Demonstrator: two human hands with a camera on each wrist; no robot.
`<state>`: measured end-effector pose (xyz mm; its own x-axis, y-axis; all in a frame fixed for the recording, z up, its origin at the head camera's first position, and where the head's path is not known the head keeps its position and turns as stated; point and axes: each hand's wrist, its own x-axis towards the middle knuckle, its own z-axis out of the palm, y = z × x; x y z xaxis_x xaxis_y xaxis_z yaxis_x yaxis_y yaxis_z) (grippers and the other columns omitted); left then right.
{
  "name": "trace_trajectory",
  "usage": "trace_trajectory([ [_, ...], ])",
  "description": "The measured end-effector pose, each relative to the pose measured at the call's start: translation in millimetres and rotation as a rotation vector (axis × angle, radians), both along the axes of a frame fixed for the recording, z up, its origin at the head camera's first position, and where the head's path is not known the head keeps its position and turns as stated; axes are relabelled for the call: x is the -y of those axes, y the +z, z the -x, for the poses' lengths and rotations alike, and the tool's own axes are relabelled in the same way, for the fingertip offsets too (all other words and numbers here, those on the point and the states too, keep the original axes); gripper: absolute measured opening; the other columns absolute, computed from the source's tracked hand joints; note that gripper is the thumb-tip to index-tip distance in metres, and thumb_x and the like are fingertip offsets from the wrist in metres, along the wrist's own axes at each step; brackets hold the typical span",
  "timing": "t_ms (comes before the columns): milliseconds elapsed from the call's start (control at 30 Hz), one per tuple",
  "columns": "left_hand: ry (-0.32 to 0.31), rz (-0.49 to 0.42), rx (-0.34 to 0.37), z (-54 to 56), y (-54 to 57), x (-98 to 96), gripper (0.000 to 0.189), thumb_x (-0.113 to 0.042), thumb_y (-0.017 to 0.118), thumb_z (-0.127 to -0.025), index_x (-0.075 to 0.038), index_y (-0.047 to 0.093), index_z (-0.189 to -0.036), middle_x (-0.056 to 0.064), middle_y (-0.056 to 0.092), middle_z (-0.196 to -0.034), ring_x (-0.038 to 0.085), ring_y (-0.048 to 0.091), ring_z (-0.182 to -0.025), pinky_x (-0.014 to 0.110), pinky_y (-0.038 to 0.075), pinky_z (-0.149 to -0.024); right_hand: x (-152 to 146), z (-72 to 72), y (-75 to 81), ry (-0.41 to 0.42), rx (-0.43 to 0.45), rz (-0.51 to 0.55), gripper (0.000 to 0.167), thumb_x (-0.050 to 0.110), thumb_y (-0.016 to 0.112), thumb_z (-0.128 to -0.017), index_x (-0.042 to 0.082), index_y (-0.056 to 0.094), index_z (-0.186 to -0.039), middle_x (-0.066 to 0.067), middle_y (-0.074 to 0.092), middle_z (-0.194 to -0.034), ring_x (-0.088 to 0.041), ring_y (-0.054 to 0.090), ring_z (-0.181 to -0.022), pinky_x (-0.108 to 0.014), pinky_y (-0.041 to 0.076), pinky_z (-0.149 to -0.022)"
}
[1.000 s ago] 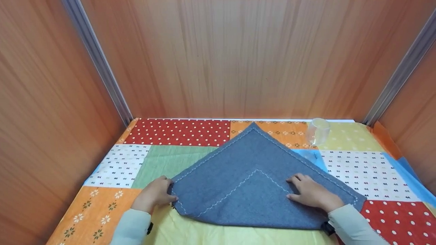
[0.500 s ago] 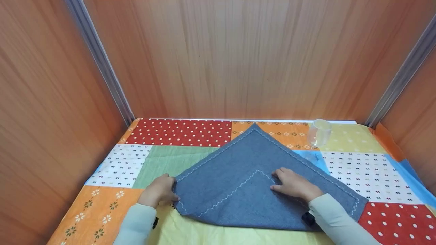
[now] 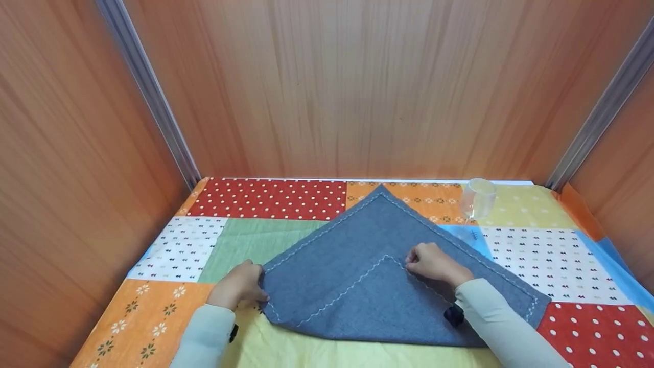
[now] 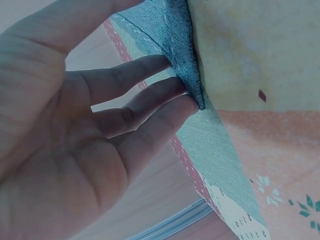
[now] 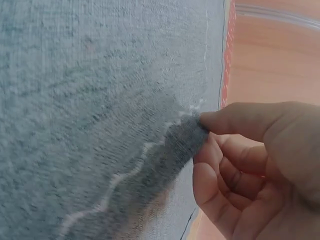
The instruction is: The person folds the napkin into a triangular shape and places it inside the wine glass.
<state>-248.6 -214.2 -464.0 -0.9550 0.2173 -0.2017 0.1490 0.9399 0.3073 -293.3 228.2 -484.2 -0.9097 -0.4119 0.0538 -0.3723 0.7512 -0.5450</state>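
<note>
A grey cloth (image 3: 347, 296) with pale zigzag stitching lies partly folded on the patchwork tablecloth, one corner pointing to the back. Its folded-over flap forms a smaller triangle in the middle. My right hand (image 3: 431, 263) pinches the flap's stitched edge between thumb and curled fingers, just right of the flap's tip; the right wrist view shows the thumb (image 5: 225, 120) pressing on this edge. My left hand (image 3: 240, 286) rests at the cloth's left end. In the left wrist view its fairly straight fingers (image 4: 140, 120) touch the edge beside a narrow point of the cloth.
A clear glass (image 3: 479, 198) stands at the back right, beyond the cloth's right slope. The patchwork tablecloth (image 3: 276, 199) covers the table. Wood-grain panels (image 3: 327, 92) with metal corner strips rise behind and at both sides.
My right hand has slid left over the cloth to near the flap's tip, and its fingers have curled to pinch the edge. The left hand has hardly moved.
</note>
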Motion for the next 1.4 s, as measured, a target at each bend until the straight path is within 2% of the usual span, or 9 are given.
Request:
trace_trajectory([
  [100,0.000,-0.006,0.003,0.0,0.3,-0.3,0.040,-0.016,0.089,-0.075,0.005,0.070,-0.102,0.013,0.058,-0.097,0.028,0.057,-0.090,0.048,0.052,-0.083,-0.9,4.4,2.4,0.000,-0.044,0.051,0.008,0.005,0.067,-0.092,0.004,0.074,-0.090,0.000,0.068,-0.081,-0.011,0.057,-0.068,-0.034,0.051,-0.063],
  [333,-0.019,-0.002,-0.006,0.8,4.0,-0.3,0.039,-0.016,0.090,-0.074,0.005,0.068,-0.099,0.014,0.057,-0.096,0.029,0.057,-0.089,0.048,0.052,-0.082,1.7,22.3,11.5,-0.118,-0.168,0.179,0.009,0.009,0.066,-0.097,0.003,0.073,-0.100,-0.002,0.069,-0.085,-0.013,0.061,-0.071,-0.034,0.052,-0.065],
  [533,-0.032,0.005,-0.019,0.7,2.3,1.0,0.037,-0.015,0.089,-0.073,0.005,0.067,-0.095,0.014,0.056,-0.093,0.030,0.057,-0.087,0.049,0.052,-0.080,5.1,37.1,18.1,-0.267,-0.131,0.253,0.014,0.013,0.063,-0.100,0.003,0.071,-0.104,-0.005,0.068,-0.087,-0.016,0.060,-0.071,-0.033,0.049,-0.060],
  [667,-0.029,0.010,-0.012,2.0,2.6,1.3,0.034,-0.012,0.087,-0.074,0.005,0.067,-0.096,0.015,0.057,-0.095,0.031,0.058,-0.088,0.050,0.052,-0.082,6.9,46.2,18.9,-0.323,-0.160,0.293,0.016,0.014,0.061,-0.101,0.002,0.071,-0.105,-0.008,0.069,-0.090,-0.019,0.062,-0.075,-0.034,0.050,-0.064],
  [767,-0.018,0.004,-0.006,3.5,2.4,1.6,0.032,-0.010,0.086,-0.073,0.005,0.067,-0.094,0.015,0.057,-0.095,0.030,0.057,-0.088,0.049,0.052,-0.082,6.7,51.1,13.6,-0.332,-0.154,0.261,0.019,0.013,0.059,-0.101,0.000,0.069,-0.109,-0.011,0.069,-0.094,-0.021,0.063,-0.077,-0.038,0.051,-0.066],
  [1000,-0.018,0.004,-0.007,2.9,1.5,2.4,0.031,-0.010,0.085,-0.074,0.004,0.067,-0.095,0.016,0.058,-0.098,0.030,0.058,-0.088,0.049,0.052,-0.080,0.4,48.5,-7.9,-0.259,0.014,0.035,0.029,0.011,0.058,-0.100,-0.009,0.064,-0.120,-0.024,0.065,-0.113,-0.033,0.064,-0.096,-0.052,0.052,-0.084],
  [1067,-0.021,0.005,-0.011,2.4,1.6,2.0,0.029,-0.010,0.084,-0.075,0.004,0.067,-0.094,0.016,0.058,-0.097,0.029,0.057,-0.087,0.049,0.052,-0.079,-1.0,47.4,-11.0,-0.268,0.017,0.041,0.028,0.012,0.057,-0.101,-0.008,0.064,-0.119,-0.023,0.065,-0.110,-0.031,0.064,-0.092,-0.051,0.052,-0.083],
  [1233,-0.025,0.016,-0.027,0.9,2.6,0.7,0.024,-0.013,0.081,-0.081,0.004,0.067,-0.093,0.015,0.058,-0.094,0.029,0.057,-0.086,0.049,0.051,-0.080,-4.0,47.1,-13.2,-0.296,0.006,0.104,0.024,0.012,0.053,-0.101,-0.005,0.065,-0.112,-0.012,0.064,-0.084,-0.020,0.057,-0.068,-0.044,0.050,-0.069],
  [1400,-0.029,0.007,-0.053,1.0,2.7,-0.1,0.020,-0.012,0.076,-0.086,0.001,0.063,-0.079,0.012,0.055,-0.083,0.025,0.048,-0.075,0.044,0.044,-0.069,-5.3,50.0,-11.9,-0.306,-0.030,0.132,0.025,0.008,0.053,-0.099,-0.007,0.066,-0.114,-0.015,0.066,-0.094,-0.018,0.054,-0.067,-0.041,0.048,-0.066],
])
